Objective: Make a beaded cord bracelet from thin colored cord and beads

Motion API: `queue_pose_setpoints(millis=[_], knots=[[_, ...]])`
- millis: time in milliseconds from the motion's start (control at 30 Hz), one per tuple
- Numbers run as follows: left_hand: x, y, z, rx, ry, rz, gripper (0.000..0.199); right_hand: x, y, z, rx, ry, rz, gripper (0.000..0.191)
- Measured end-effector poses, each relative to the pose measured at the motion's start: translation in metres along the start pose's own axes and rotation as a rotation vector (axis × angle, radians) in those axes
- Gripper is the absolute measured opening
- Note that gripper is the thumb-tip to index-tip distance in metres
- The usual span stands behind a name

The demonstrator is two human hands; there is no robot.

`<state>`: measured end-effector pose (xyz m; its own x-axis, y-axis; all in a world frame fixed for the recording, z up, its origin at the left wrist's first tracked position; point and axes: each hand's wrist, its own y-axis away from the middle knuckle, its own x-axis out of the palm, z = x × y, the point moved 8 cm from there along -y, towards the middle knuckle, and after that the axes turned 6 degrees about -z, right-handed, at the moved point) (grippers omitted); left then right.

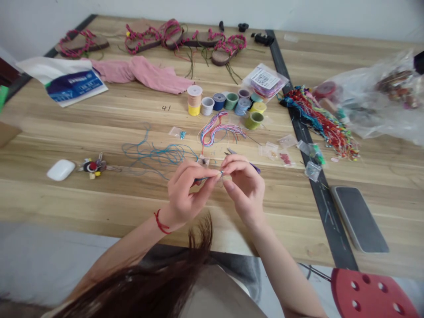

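My left hand (189, 187), with a red string bracelet (161, 222) on its wrist, pinches a thin blue cord near the middle of the view. My right hand (244, 187) meets it fingertip to fingertip, closed on something tiny at the cord's end that I cannot make out. Loose blue cord (155, 152) lies tangled on the wooden table behind my left hand. Scissors (254, 168) with purple handles lie partly hidden behind my right hand. A small bag (203, 160) sits just beyond my fingers, and a striped bundle of threads (218, 130) lies farther back.
Several thread spools (231, 101) stand mid-table. Strappy sandals (172, 35) line the back, before them a pink cloth (142, 73) and tissue pack (76, 86). To the right are colourful cords (326, 123), plastic bags (367, 97) and a phone (361, 218). A white case (61, 170) lies left.
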<state>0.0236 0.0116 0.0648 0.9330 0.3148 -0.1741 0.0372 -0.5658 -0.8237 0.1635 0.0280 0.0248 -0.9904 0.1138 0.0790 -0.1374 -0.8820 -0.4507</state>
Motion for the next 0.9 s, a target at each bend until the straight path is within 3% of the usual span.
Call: queue_pose_setpoints(millis=[233, 900], knots=[[0.0, 0.001, -0.005, 0.058, -0.061, 0.026, 0.012, -0.003, 0.006, 0.016, -0.164, 0.22, -0.08, 0.016], [0.004, 0.002, -0.006, 0.11, -0.108, 0.056, 0.017, -0.008, 0.01, 0.025, -0.257, 0.401, -0.193, 0.02]])
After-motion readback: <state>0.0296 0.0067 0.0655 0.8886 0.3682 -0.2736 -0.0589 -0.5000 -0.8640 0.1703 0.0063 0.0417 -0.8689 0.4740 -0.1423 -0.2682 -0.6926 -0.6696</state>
